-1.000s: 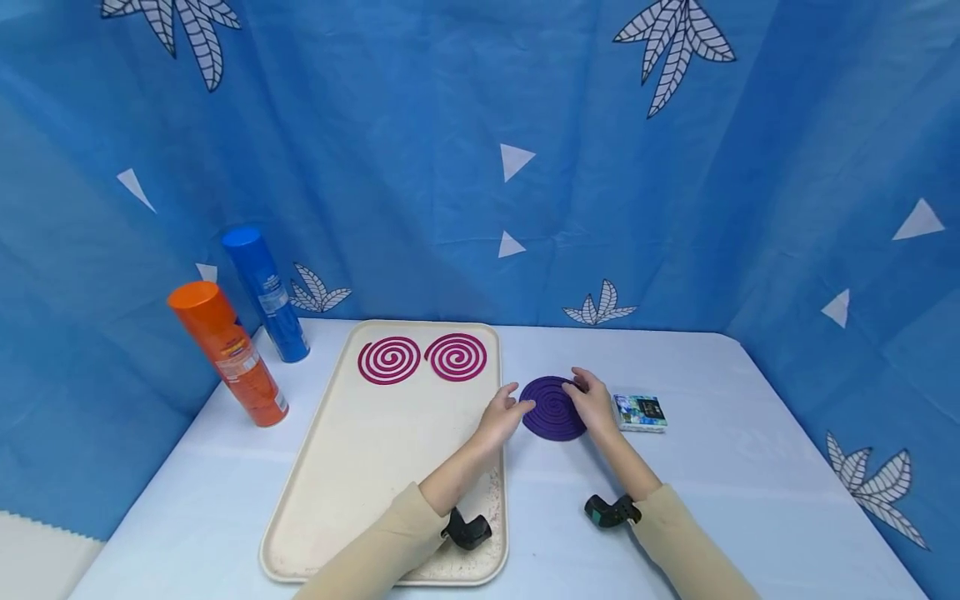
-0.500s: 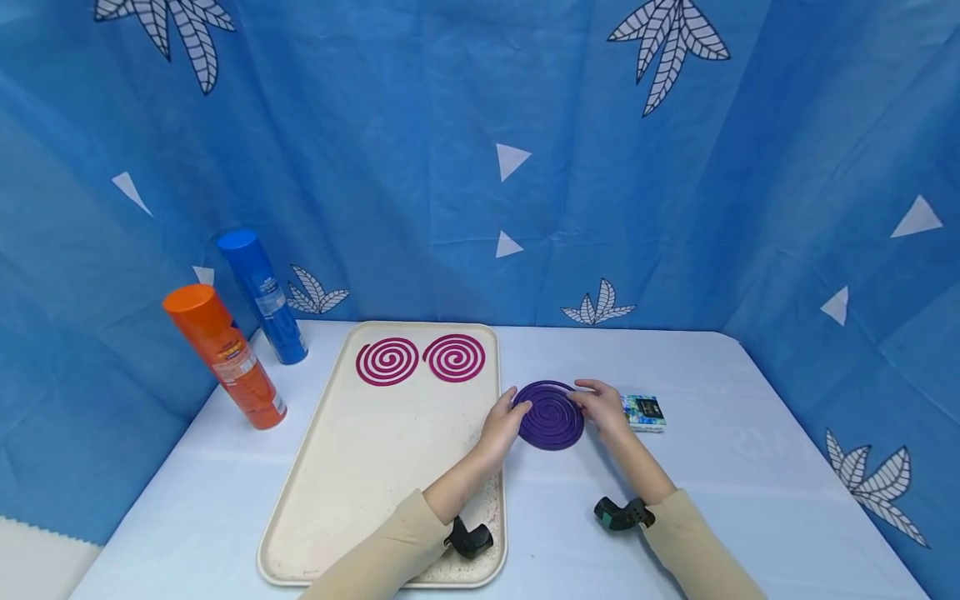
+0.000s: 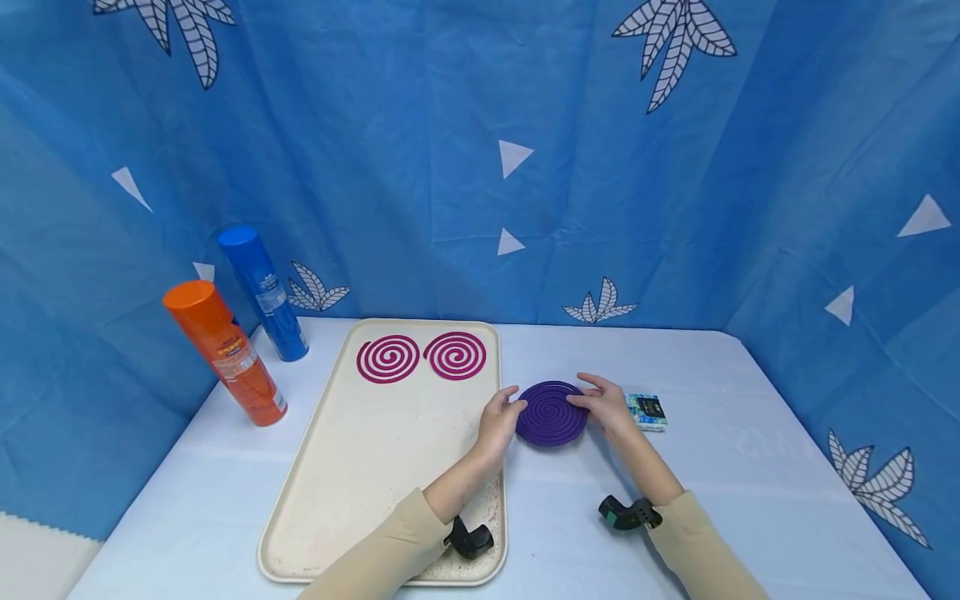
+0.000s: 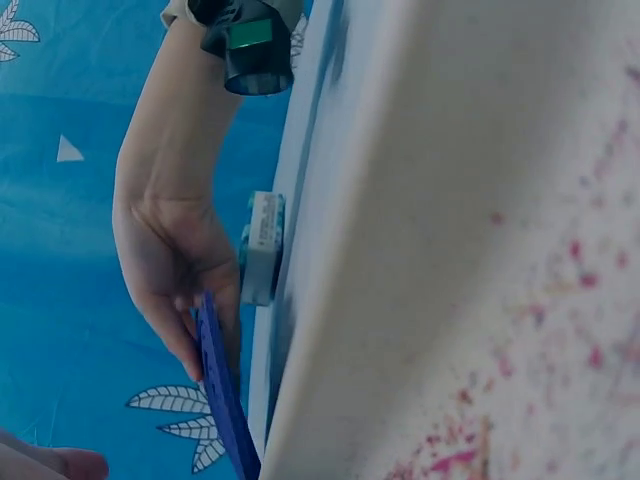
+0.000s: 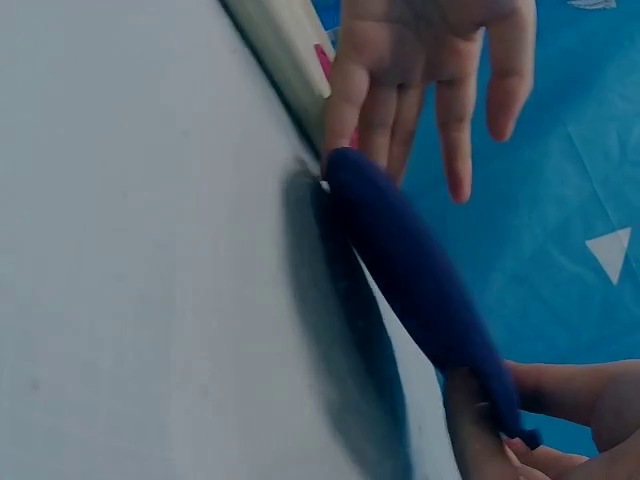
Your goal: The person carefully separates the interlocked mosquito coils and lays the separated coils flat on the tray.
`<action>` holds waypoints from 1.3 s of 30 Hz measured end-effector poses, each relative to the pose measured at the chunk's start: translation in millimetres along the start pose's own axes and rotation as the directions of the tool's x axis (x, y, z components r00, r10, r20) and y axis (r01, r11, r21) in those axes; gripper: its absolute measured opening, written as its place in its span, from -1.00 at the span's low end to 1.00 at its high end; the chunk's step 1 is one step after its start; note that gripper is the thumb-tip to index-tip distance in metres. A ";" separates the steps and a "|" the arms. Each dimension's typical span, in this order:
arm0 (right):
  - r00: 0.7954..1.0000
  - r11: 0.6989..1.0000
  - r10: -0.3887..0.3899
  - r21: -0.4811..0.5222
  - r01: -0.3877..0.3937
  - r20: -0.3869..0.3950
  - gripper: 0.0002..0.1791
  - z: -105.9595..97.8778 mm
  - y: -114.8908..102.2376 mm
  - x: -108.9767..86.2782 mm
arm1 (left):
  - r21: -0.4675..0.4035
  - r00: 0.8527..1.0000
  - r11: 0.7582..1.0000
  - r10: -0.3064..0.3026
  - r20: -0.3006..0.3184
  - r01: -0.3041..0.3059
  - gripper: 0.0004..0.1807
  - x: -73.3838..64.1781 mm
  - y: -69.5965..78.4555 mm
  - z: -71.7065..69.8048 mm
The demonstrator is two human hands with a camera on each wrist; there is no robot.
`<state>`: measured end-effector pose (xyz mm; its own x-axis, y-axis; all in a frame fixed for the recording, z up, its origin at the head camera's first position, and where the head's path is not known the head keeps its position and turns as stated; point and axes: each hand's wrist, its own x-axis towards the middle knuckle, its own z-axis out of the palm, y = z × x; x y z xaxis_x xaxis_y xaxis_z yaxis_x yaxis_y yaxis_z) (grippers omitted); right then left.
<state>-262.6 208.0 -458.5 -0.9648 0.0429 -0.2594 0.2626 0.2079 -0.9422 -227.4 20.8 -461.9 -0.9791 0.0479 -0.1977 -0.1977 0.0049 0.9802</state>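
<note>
A purple mosquito coil (image 3: 551, 414), wound tight into a disc, is raised a little above the white table; its shadow lies beneath it in the right wrist view. My right hand (image 3: 606, 407) pinches the coil's right edge between thumb and fingers, as the left wrist view also shows. At the coil's left edge is my left hand (image 3: 497, 427), its fingers straight and its thumb apart from the coil in the right wrist view. Whether its fingertips touch the coil is hard to tell. Two magenta coils (image 3: 387, 359) lie side by side at the far end of the cream tray (image 3: 390, 467).
A small box with blue-green print (image 3: 648, 412) lies just right of my right hand. An orange spray can (image 3: 227, 354) and a blue spray can (image 3: 264, 294) stand left of the tray. Behind the table hangs a blue patterned cloth (image 3: 420, 192).
My right hand's fingers have closed on the purple coil's edge, and the coil has come up slightly off the table. My left hand has stayed by its left edge.
</note>
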 end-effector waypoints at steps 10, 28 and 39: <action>0.990 0.965 0.004 0.259 -0.040 0.139 -0.27 -6.0 -28.9 -7.5 | -0.056 0.998 0.997 0.052 -0.026 -0.053 -0.42 -4.8 18.8 -18.4; 0.971 0.947 -0.187 0.291 0.137 0.150 -0.37 26.5 -91.4 -54.4 | -0.108 0.957 0.953 0.274 -0.091 -0.283 -0.49 -11.9 83.1 -79.9; 0.974 0.900 -0.176 0.423 0.102 0.140 -0.36 38.5 -94.8 -72.0 | -0.036 0.943 0.947 0.312 -0.117 -0.318 -0.69 -22.2 83.7 -75.4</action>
<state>-217.5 147.5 -358.6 -0.9844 -0.1318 -0.1167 0.1440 -0.2221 -0.9643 -225.9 -55.1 -375.9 -0.9904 -0.0701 0.1191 0.1225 -0.0470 0.9914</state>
